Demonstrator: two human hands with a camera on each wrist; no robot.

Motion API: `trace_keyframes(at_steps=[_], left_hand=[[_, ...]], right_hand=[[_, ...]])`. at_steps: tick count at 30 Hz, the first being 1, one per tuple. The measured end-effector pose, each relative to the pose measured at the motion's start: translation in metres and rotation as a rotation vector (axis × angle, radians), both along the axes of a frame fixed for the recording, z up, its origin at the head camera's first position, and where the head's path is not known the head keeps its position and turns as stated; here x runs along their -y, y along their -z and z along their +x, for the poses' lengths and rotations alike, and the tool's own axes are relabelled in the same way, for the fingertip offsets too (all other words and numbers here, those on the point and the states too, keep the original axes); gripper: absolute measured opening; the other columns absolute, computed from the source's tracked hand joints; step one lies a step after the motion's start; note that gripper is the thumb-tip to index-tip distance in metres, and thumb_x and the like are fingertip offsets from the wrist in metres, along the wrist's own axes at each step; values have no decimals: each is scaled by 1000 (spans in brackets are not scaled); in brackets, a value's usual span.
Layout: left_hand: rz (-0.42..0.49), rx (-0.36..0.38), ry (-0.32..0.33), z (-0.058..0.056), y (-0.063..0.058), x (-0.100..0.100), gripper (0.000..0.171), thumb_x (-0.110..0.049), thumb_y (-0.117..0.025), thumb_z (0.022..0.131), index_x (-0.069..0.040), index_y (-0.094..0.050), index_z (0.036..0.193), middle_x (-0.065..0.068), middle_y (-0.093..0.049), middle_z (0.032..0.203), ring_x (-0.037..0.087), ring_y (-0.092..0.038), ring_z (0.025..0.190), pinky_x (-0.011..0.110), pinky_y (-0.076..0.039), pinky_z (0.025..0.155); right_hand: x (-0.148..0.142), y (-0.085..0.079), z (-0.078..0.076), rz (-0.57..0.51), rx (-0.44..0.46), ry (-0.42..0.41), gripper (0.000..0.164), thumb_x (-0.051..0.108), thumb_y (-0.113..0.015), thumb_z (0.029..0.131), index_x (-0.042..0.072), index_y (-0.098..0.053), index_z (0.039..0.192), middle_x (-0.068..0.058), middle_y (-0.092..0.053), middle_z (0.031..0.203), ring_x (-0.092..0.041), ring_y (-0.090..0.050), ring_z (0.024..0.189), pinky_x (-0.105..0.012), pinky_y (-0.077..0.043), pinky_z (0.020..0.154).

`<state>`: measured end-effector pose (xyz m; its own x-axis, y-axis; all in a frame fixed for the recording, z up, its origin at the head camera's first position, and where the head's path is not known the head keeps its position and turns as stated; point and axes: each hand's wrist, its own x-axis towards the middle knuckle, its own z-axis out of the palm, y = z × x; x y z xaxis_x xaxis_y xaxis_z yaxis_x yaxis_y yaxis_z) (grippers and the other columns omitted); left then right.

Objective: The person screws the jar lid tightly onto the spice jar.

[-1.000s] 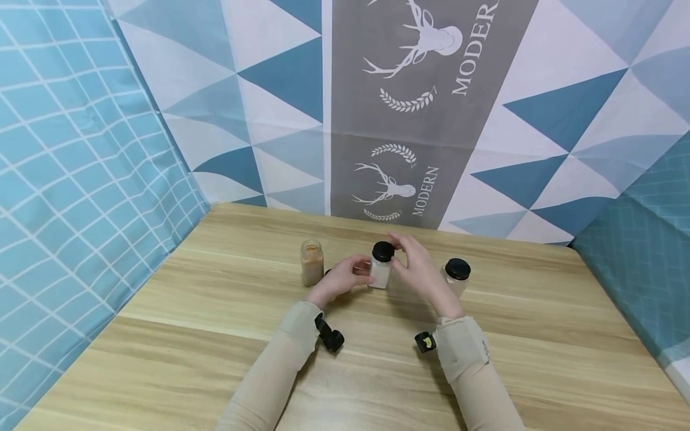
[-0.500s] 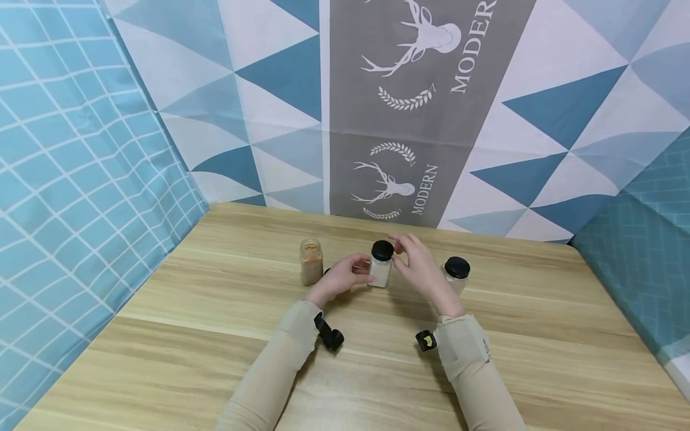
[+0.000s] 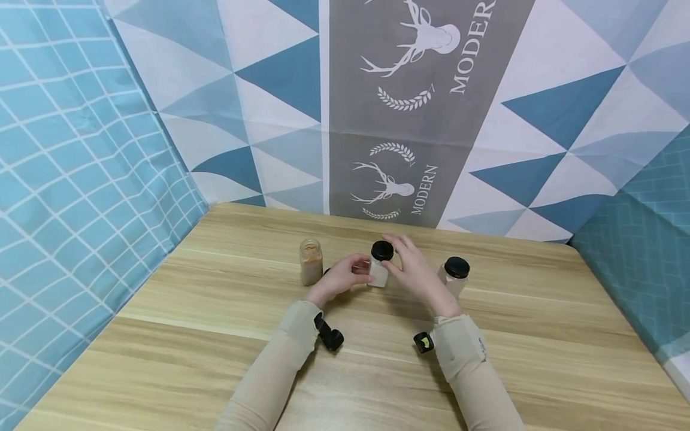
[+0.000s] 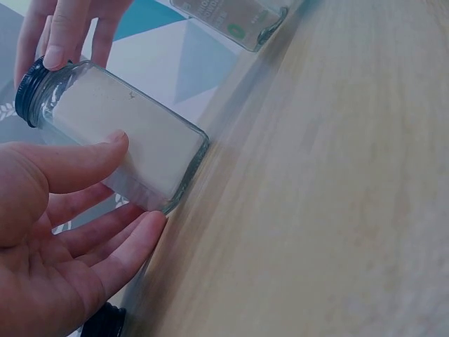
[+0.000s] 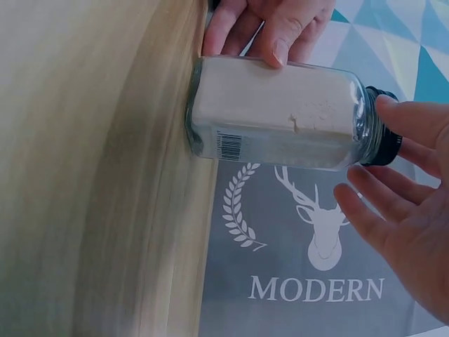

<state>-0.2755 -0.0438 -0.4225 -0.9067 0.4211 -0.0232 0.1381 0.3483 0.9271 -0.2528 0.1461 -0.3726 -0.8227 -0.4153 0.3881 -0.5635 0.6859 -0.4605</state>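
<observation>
A square glass jar [image 3: 379,275] of pale powder stands upright on the table with a black lid [image 3: 382,250] on top. My left hand [image 3: 341,278] holds its body, thumb on one side and fingers on the other, as the left wrist view shows. At the top, my right hand [image 3: 417,274] pinches the black lid between thumb and fingers. To the left stands a lidless glass jar [image 3: 311,267] of brownish powder. A loose black lid [image 4: 105,321] lies by my left hand, mostly hidden behind it in the head view.
Right of my right hand stands another glass jar [image 3: 453,285] with a black lid, partly covered by the wrist. The wooden table [image 3: 259,371] ends at a patterned cloth backdrop [image 3: 385,120], with a blue checked cloth [image 3: 81,155] along the left.
My right hand has shifted slightly left, and its thumb has come from beside the lid onto its front edge. The left hand and the jars have stayed put.
</observation>
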Motion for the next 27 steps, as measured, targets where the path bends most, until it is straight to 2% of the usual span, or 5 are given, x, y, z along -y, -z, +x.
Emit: trace_keyframes(at_steps=[4,11,16,27], left_hand=[[-1,4,2,-1,-1,0,48,-15,-65,84,-4,-47,128,14,-56,121,27,-53,111,37,-45,91],[9,10,-3,-1,-1,-1,48,-13,-65,84,-3,-48,127,14,-56,121,28,-53,111,37,-45,91],[-1,13,-2,-2,2,-1,48,-13,-65,83,-4,-48,127,13,-56,121,27,-53,111,37,-44,92],[11,-12,10,-5,6,-1,47,-13,-66,83,-3,-48,126,15,-57,119,28,-53,111,37,-44,92]], right_hand=[[0,-1,1,-13,13,-26,51,13,-57,90,5,-38,136,-16,-42,136,-32,-44,121,-47,-36,100],[-1,-3,0,-10,3,-30,47,3,-53,90,8,-40,135,-14,-46,133,-32,-53,109,-44,-45,90],[-2,-2,0,-24,-24,-39,46,-2,-52,88,4,-42,133,-16,-49,128,-32,-55,107,-40,-47,88],[-6,-3,0,-33,-25,26,44,5,-56,88,7,-46,131,-10,-57,112,-25,-55,104,-41,-46,88]])
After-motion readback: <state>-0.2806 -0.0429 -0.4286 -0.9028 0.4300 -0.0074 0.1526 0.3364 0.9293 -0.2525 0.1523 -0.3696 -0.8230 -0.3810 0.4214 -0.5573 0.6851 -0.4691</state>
